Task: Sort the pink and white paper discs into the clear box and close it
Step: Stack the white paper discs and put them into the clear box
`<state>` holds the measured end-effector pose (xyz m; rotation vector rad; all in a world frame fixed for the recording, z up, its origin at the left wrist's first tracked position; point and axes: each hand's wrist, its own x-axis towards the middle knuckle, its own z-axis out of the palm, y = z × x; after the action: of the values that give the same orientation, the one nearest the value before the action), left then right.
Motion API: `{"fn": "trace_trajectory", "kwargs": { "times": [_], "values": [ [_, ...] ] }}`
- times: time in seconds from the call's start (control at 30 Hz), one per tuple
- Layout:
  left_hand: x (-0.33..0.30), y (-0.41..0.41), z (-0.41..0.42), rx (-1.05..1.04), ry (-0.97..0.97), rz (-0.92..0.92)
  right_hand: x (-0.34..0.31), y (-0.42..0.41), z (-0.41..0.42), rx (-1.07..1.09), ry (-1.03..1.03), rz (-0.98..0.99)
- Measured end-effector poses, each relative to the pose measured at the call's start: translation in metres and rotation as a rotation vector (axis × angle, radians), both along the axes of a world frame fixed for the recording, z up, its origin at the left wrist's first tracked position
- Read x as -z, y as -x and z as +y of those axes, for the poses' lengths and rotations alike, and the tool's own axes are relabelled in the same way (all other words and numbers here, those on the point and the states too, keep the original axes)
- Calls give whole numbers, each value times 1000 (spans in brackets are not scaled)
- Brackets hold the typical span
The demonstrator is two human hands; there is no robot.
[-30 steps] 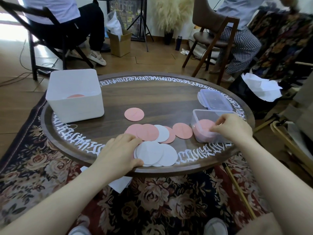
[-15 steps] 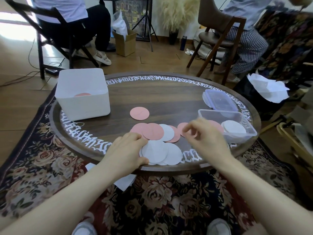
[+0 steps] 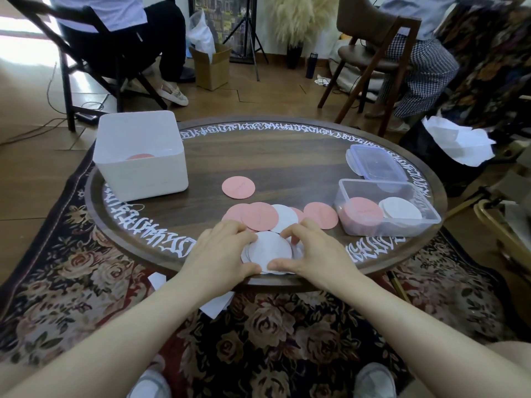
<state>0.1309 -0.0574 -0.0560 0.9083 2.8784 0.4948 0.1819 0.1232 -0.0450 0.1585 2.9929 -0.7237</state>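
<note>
Two hands grip one white disc stack.

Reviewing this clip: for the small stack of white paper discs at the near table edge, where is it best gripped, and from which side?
Probably at its rim, from two opposite sides. The white disc stack lies flat and thin on the table, leaving no top to grab. The left hand and right hand already flank it, thumbs at the near edge, fingers on the far edge, so squeezing inward should gather the discs.
</note>
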Motion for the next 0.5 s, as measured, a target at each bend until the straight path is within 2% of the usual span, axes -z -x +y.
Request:
{"fn": "trace_trajectory", "kwargs": {
  "times": [0.13,0.3,0.4,0.5],
  "values": [
    [-2,0,0,-9,-14,-35,-3,-3,-1,11,0,7],
    [-2,0,0,-12,-23,-56,-5,-9,-4,-6,-111,65],
    [-4,-1,0,-25,-69,-80,-5,-8,1,56,48,41],
    [-5,-1,2,-58,-161,-94,0,-2,10,128,355,-31]
  ]
}}
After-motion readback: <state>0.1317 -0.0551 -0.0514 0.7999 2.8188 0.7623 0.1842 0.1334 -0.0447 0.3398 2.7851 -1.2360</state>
